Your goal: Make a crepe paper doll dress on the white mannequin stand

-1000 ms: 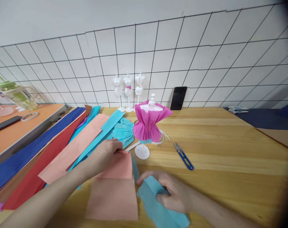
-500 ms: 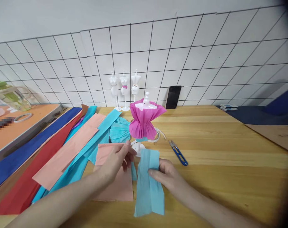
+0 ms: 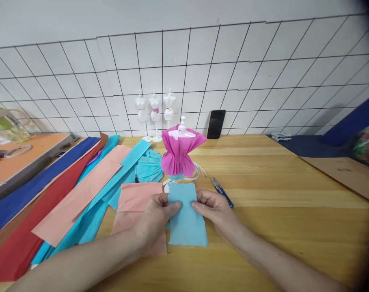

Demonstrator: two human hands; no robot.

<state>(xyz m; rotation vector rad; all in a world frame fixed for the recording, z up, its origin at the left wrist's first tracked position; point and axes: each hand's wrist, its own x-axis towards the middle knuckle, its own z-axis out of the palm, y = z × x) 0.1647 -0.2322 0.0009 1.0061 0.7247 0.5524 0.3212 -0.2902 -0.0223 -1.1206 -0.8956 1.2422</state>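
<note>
Now pinching the flat light-blue crepe-paper rectangle [image 3: 186, 228] with left hand [image 3: 155, 217] too, not right hand [image 3: 214, 207] alone; holding it before the magenta-ruffled white plastic mannequin [image 3: 181, 133], likely steadier for handling.

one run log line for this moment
left hand: pinches blue sheet at left edge | right hand: pinches right edge | beyond: pink-clad mannequin

Dark phone [image 3: 216, 124] leaning against tiled wall [image 3: 175, 50], bottle [image 3: 12, 129] on orange surface [image 3: 35, 151]
</note>
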